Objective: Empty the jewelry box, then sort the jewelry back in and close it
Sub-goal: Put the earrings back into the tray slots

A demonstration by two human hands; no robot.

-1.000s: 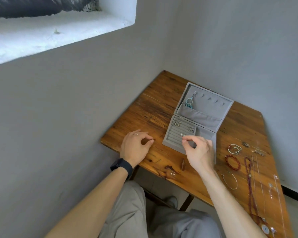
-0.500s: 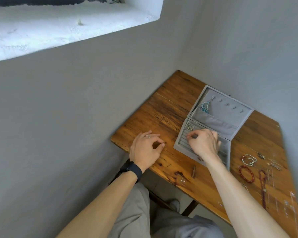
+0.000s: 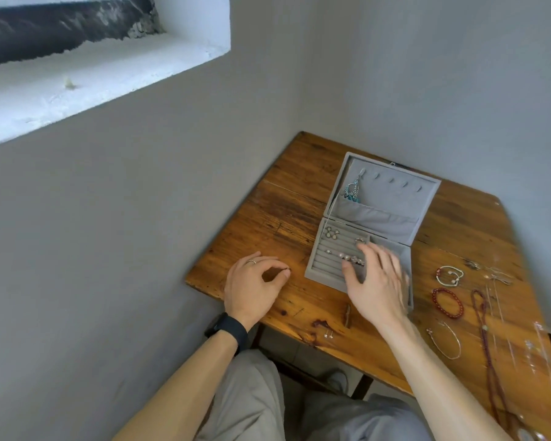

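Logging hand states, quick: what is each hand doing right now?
Left hand: fingers curled on the table; a pinch cannot be told.
Right hand: open, spread over the jewelry box, holding nothing.

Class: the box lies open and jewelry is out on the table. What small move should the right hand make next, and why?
Probably draw the right hand back to the two studs by the front edge of the table and pinch them up. It hovers open and empty over the ring rows of the jewelry box, which hold similar pieces and show free slots.
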